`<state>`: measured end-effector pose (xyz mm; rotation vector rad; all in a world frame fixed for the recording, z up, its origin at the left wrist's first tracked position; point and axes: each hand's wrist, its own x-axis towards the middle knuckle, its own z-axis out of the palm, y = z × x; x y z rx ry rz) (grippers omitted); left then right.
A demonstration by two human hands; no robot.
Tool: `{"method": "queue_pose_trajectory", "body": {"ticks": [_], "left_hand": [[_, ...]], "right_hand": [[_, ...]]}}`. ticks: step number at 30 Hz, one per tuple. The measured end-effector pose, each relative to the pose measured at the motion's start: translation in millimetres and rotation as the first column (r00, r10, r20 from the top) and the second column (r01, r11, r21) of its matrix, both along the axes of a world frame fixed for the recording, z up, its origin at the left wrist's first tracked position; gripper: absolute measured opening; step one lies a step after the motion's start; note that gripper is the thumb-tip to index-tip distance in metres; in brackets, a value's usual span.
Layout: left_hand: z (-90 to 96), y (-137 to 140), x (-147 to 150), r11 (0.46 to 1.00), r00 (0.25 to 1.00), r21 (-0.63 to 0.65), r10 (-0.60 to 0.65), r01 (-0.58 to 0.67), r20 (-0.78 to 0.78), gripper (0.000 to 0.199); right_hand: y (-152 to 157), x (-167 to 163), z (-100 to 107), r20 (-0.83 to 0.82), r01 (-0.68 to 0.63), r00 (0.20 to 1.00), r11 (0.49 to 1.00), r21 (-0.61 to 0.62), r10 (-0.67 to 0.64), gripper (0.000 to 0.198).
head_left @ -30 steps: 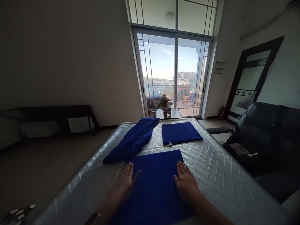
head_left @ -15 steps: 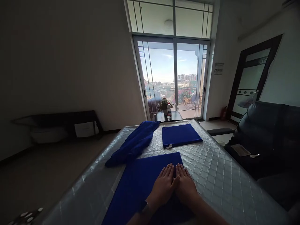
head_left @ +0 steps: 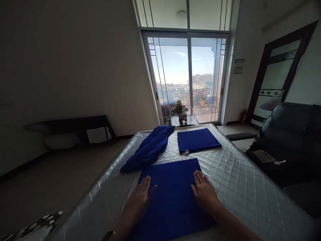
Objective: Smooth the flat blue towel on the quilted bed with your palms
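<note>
Silver quilted mattress (head_left: pixel 240 180), edges falling off left and right; wide strip of quilting right of flat blue cloth (head_left: pixel 173 197), narrow gap before folded blue cloth (head_left: pixel 199 140) beyond. Crumpled blue cloth (head_left: pixel 149 149) near far-left corner. Flat blue cloth lies between and under hands: left hand (head_left: pixel 139 197) at left edge, right hand (head_left: pixel 204 190) at right, both flat, palms down, fingers extended, thumbs out.

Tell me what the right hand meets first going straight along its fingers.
Kept low, past the near blue cloth, the right hand would probably meet the far blue cloth by its white tag.
</note>
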<state>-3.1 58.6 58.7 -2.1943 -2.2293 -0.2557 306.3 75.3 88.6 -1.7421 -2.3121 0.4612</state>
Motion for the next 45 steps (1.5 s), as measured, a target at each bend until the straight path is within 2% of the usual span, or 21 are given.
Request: {"method": "queue_pose_trajectory", "body": {"ticks": [3, 10, 14, 19, 25, 30, 34, 40, 45], "left_hand": [[-3.8, -1.1, -10.8, 0.999, 0.999, 0.010, 0.051, -0.052, 0.011, 0.065], [-15.5, 4.6, -18.6, 0.999, 0.998, 0.045, -0.009, 0.006, 0.059, 0.080], [-24.4, 6.7, -24.5, 0.994, 0.997, 0.105, -0.042, 0.034, 0.071, 0.078], [-30.2, 7.9, -25.9, 0.994, 0.996, 0.111, -0.018, 0.008, 0.087, 0.078], [-37.7, 8.0, -27.6, 0.961, 0.989, 0.235, -0.145, 0.146, -0.023, 0.074], [-36.9, 7.6, -25.7, 0.957, 0.987, 0.240, -0.160, 0.162, -0.027, 0.070], [-36.0, 9.4, -24.3, 0.972, 0.995, 0.224, -0.082, 0.069, 0.053, 0.080], [-23.7, 5.6, -19.4, 0.990, 0.997, 0.143, -0.013, 0.002, 0.076, 0.083], [-12.5, 0.2, -12.8, 0.996, 0.999, 0.085, -0.035, 0.033, 0.021, 0.079]], "right_hand": [[1.3, -0.6, -3.4, 0.009, 0.003, 1.000, 1.000, 0.003, -0.003, 0.069], [3.2, -1.7, -6.8, 0.047, 0.002, 0.999, 1.000, 0.018, -0.003, 0.070], [2.5, -2.3, -6.1, 0.050, 0.010, 0.999, 1.000, 0.018, -0.011, 0.069], [1.1, -3.5, -5.4, 0.077, 0.012, 0.997, 1.000, 0.022, -0.013, 0.070], [0.1, -5.3, -1.9, 0.118, 0.003, 0.993, 1.000, 0.010, -0.005, 0.069], [-6.7, -4.3, 6.3, 0.137, -0.010, 0.991, 1.000, 0.013, 0.008, 0.070], [-21.3, -2.4, 10.7, 0.144, 0.016, 0.989, 1.000, 0.003, -0.017, 0.070], [-36.5, -1.4, 0.0, 0.090, 0.046, 0.995, 0.999, 0.028, -0.048, 0.068], [-36.5, -2.2, -2.8, 0.077, 0.055, 0.995, 0.998, 0.041, -0.058, 0.068]]}}
